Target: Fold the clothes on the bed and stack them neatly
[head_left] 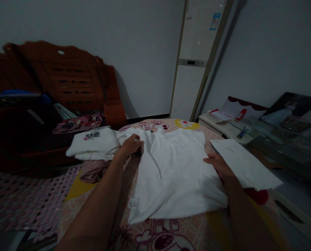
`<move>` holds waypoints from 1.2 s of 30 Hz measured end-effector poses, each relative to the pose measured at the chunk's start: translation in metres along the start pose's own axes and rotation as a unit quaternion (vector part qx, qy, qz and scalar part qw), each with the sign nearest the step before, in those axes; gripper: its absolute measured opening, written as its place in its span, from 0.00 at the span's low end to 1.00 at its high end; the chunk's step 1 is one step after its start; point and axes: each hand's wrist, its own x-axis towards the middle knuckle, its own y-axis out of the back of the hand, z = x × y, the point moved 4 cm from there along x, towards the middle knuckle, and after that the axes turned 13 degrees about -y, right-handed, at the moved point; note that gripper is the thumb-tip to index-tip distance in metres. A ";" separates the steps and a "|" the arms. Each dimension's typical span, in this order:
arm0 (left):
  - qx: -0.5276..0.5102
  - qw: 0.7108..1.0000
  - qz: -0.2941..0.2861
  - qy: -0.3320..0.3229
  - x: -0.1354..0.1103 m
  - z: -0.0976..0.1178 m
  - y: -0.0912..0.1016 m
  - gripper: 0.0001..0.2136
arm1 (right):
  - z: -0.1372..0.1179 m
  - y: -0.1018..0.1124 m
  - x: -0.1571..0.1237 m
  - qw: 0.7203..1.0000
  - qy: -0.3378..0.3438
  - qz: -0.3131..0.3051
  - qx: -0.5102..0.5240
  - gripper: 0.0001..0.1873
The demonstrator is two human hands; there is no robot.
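A white T-shirt [175, 170] lies spread over a patterned cloth, its care label showing at the lower left corner. At the shirt's upper left edge, my left hand [131, 144] pinches the fabric, with the fingertips bent in. My right hand [218, 165] holds the opposite side edge, thumb on top and the other fingers partly hidden. Left of my left hand sits a folded white garment [95, 142] with a dark print and a pink spot. Another flat white folded garment [243, 162] rests just beyond my right hand.
The pink and yellow patterned cloth [168, 232] covers the surface under the shirt. A brownish bundled cloth [94, 170] lies at left. A carved wooden bench [66, 76] stands behind. At right is a glass-topped table [288, 136]; a tall white air conditioner [189, 83] stands in the corner.
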 end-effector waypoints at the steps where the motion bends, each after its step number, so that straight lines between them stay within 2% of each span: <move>1: -0.006 1.000 -0.013 -0.014 0.000 0.004 -0.004 0.13 | 0.001 -0.001 0.001 1.000 -0.004 -0.009 0.013 0.12; 5: 0.037 0.996 -0.011 -0.078 0.001 0.022 -0.015 0.11 | 0.005 -0.004 0.003 0.999 -0.011 -0.021 0.036 0.13; 8: 0.023 0.997 0.018 -0.074 0.000 0.026 -0.010 0.12 | 0.006 -0.003 0.004 0.999 -0.008 -0.021 0.041 0.14; 11: 0.013 0.995 0.096 -0.024 -0.001 0.019 0.018 0.13 | 0.006 -0.002 0.006 0.999 -0.007 -0.024 0.036 0.14; 13: 0.041 0.992 0.123 -0.002 -0.004 0.012 0.041 0.17 | 0.007 -0.001 0.008 0.999 -0.024 -0.031 0.030 0.14; 14: 0.067 0.991 0.116 0.001 -0.004 0.009 0.050 0.17 | 0.007 -0.001 0.009 0.998 -0.036 -0.036 0.025 0.14; 16: 0.128 0.990 0.062 -0.010 -0.004 0.006 0.060 0.14 | 0.008 -0.001 0.011 0.997 -0.053 -0.049 0.015 0.14; 18: 0.182 0.983 -0.003 -0.032 -0.003 0.007 0.058 0.11 | 0.008 -0.002 0.011 0.997 -0.055 -0.060 0.013 0.14; 20: 0.215 0.975 -0.032 -0.045 -0.003 0.009 0.048 0.11 | 0.007 -0.002 0.010 0.997 -0.053 -0.059 0.012 0.14; 22: 0.237 0.971 -0.009 -0.028 -0.002 0.012 0.035 0.16 | 0.005 -0.002 0.007 0.997 -0.055 -0.053 0.013 0.14; 25: 0.247 0.967 0.060 0.016 -0.002 0.013 0.024 0.20 | 0.002 -0.004 0.002 0.998 -0.051 -0.045 0.015 0.14; 27: 0.211 0.972 0.098 0.027 -0.002 0.013 0.024 0.17 | -0.001 -0.006 -0.002 0.998 -0.042 -0.042 0.020 0.14; 30: 0.087 0.980 0.177 0.030 -0.002 0.008 0.036 0.15 | -0.001 -0.006 -0.002 0.998 -0.037 -0.047 0.027 0.14; 32: -0.013 0.975 0.219 0.030 -0.003 0.004 0.044 0.21 | 0.000 -0.005 0.001 0.997 -0.042 -0.056 0.020 0.15; 34: -0.089 0.974 0.209 0.026 -0.004 0.001 0.045 0.30 | 0.003 -0.004 0.004 0.997 -0.047 -0.064 0.011 0.15; 36: -0.125 0.980 0.156 0.008 -0.005 0.001 0.043 0.36 | 0.004 -0.003 0.005 0.999 -0.027 -0.039 -0.001 0.15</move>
